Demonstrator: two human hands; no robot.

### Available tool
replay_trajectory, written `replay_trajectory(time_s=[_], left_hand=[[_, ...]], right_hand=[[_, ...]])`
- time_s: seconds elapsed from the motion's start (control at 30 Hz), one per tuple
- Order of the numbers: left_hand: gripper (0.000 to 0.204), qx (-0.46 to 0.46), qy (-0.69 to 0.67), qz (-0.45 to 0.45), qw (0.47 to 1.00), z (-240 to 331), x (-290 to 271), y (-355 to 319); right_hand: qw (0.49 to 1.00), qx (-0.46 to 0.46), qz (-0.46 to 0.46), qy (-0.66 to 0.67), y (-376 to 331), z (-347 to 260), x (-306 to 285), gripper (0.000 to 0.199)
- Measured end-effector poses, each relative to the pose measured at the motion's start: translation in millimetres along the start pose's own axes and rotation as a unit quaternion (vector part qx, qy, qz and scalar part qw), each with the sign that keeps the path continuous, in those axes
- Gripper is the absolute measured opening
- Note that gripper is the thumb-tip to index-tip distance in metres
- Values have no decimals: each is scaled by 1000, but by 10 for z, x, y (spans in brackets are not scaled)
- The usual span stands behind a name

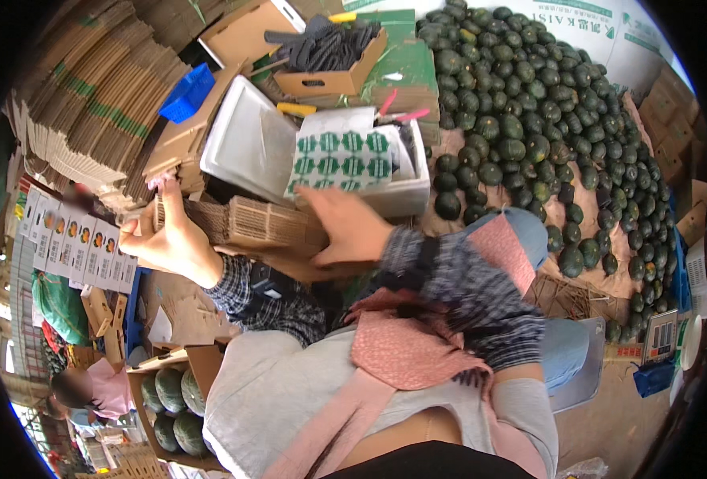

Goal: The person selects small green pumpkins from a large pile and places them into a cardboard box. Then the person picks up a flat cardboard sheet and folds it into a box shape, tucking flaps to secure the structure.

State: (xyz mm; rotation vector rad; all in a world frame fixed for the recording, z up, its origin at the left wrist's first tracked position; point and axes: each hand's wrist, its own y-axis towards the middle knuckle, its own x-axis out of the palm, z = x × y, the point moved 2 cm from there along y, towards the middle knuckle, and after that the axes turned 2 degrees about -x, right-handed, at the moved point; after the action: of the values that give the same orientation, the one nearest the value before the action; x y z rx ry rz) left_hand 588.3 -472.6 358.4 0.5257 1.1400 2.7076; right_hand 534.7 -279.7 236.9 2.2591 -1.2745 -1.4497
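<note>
Clearly, the left hand [176, 246] is at the left end of a bundle of folded cardboard [261, 225], with its fingers spread apart; whether it also holds the bundle firmly, I cannot tell. The bundle lies between the two hands, in front of the person's body. At its right end is the right hand [349, 227], also spread, with thumb and fingers wide apart, close against the cardboard. What carries the bundle from below, I cannot see well.

Around, from the left, I see a row of white boxes [78, 243], tall stacks of flat cardboard [90, 104], another person in a pink top [110, 389], and an open carton of melons [202, 357]. Next comes a blue basket [186, 93], then a white foam box [405, 197] just beyond the bundle, with a sheet of green stickers [341, 157] on it. On the right, many dark green melons [521, 120] are heaped over a brown sheet [589, 194].
</note>
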Motion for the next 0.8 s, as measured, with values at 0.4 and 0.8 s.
replay_trajectory(time_s=[0.4,0.8], left_hand=[[73,166,-169,-156,959,1650,460,-818],[25,360,-303,-186,863,4161,805,-2429]], right_hand=[[946,-12,212,245,-544,182,-553,67],[713,72,410,564,-1859,554,-1070,57]])
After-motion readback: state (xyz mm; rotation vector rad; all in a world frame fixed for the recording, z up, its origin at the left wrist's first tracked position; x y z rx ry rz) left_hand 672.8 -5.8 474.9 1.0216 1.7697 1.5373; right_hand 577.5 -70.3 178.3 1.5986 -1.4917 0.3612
